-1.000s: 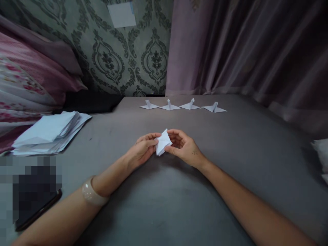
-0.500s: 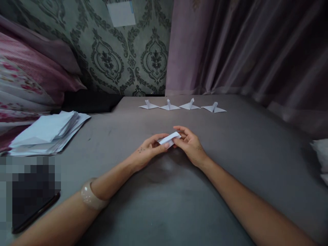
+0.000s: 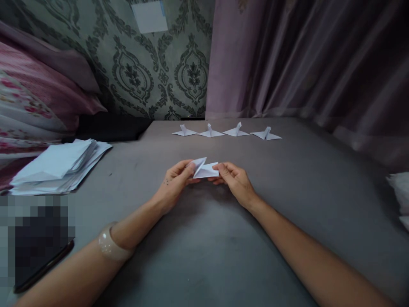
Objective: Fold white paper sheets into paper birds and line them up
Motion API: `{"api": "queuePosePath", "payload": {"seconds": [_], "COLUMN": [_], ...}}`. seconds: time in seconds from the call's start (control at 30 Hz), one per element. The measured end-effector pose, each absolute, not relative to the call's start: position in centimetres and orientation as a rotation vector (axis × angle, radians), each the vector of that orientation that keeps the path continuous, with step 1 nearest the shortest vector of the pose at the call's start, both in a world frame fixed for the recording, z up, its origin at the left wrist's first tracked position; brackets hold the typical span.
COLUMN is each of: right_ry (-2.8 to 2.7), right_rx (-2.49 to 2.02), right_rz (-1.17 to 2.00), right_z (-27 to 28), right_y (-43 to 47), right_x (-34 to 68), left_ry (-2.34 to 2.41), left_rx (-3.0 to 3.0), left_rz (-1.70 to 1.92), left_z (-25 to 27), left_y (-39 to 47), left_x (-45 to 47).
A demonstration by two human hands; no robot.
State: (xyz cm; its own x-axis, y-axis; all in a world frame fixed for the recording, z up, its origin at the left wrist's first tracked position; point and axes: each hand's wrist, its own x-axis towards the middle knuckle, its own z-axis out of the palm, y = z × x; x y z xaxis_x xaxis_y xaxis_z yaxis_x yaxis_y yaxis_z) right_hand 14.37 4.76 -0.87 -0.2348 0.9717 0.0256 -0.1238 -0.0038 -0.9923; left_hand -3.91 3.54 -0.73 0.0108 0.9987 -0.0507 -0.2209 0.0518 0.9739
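Note:
A small folded white paper point(image 3: 206, 171) is held between my two hands above the middle of the grey surface. My left hand point(image 3: 177, 181) pinches its left part, where a flap stands raised at a slant. With thumb on top and fingers beneath, my right hand point(image 3: 234, 181) grips the right end. Beyond my hands stand several folded paper birds in a row, among them a left one point(image 3: 184, 131) and a right one point(image 3: 266, 134), with flat wings and upright necks.
At the left lies a stack of white paper sheets point(image 3: 54, 164), with a black flat item point(image 3: 115, 126) behind it. A dark device point(image 3: 44, 251), partly pixelated, rests near the left front. Curtains point(image 3: 243, 59) hang at the back right; a white bundle point(image 3: 401, 194) sits at the right edge.
My left hand has shifted a little left and turned. The folded paper, before a narrow closed strip, now has its left flap opened out at an angle. My right thumb has moved onto its right end.

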Motion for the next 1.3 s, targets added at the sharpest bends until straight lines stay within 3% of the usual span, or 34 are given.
{"api": "queuePosePath", "payload": {"seconds": [0.2,0.53,0.67,0.87,1.3], "right_ry": [-1.247,-0.970,-1.281,-1.267,-1.402], "right_rx": [-1.117,-1.032,-1.056,-0.924,-1.057], "right_rz": [1.447,2.200,2.081,1.854,1.639], "right_z": [-1.8,-0.1,0.1,0.3,0.2], "right_y": [5.0,3.7,3.0,2.9,2.7], "right_x": [14.2,14.2,13.6,13.1,12.6], "left_ry": [1.018,1.227,1.394,1.510,1.381], "left_rx": [0.822,1.058,1.256,1.524,1.723], "left_rz": [1.341,1.624,1.680,1.625,1.379], "left_z": [-0.8,-1.0,-0.5,0.0,-1.3], "left_y": [4.6,4.5,3.7,2.9,2.4], "left_x": [-4.9,-4.9,-4.4,-3.9,-3.4]}}
